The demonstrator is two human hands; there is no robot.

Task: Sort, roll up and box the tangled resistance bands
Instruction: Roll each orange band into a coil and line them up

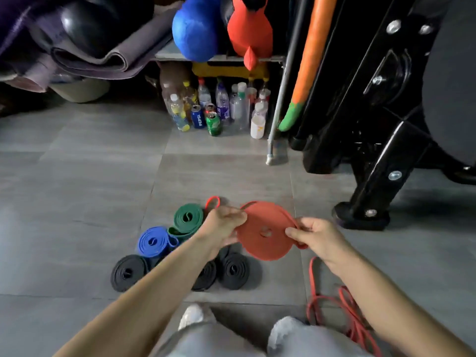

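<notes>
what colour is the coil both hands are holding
The coil is orange-red, clearest in the head view.

gym storeroom: black weight rack (386,112), rolled mats (90,55).

Both hands (224,222) (315,235) hold a red rolled band (265,230) above the floor (77,176).

Dim indoor light, glare on the black ball (77,24), wide-angle bending at edges, soft blur throughout
</notes>
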